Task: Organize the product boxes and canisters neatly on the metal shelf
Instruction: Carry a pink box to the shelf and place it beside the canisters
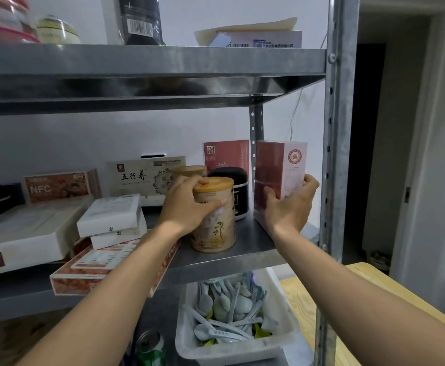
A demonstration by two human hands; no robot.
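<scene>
While left hand (pixel 189 204) grips canister (pixel 216 233) | right hand (pixel 290 207) grips red box (pixel 276 165) | metal shelf (pixel 255 241) against white wall (pixel 57 143)

Metal shelf (pixel 255 241): smooth grey steel with a dull sheen; you can see faint reflections in it. Canister (pixel 216 228): glossy printed wrap, matt wood-look lid (pixel 216 184). Right of canister, red box (pixel 276 165): card under shiny clear film. Below canister, tray (pixel 242 351): matt white plastic, holding smooth pale plastic spoons (pixel 232 310). Lower right of canister, bench (pixel 303 294): light wood grain.
</scene>
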